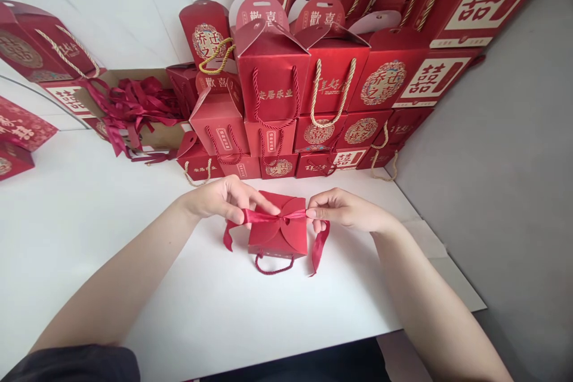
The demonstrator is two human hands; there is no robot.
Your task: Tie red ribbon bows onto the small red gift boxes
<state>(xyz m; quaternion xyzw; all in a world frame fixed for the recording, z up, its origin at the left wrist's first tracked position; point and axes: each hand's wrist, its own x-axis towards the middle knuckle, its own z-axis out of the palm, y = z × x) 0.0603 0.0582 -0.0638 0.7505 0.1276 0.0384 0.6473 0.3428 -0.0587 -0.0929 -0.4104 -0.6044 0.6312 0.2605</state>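
Observation:
A small red gift box (278,233) with folded petal flaps and a red cord handle stands on the white table (134,262). A red ribbon (286,215) runs across its top, with loose ends hanging at both sides. My left hand (226,198) is closed, pinching the ribbon at the box's left top edge. My right hand (342,210) is closed, pinching the ribbon at the right top edge. The ribbon is pulled taut between both hands.
A stack of red gift boxes (313,83) with cord handles fills the back of the table against the wall. An open cardboard box of red ribbons (134,107) sits back left. More red boxes (18,137) lie far left. The table's edge (447,262) is at right.

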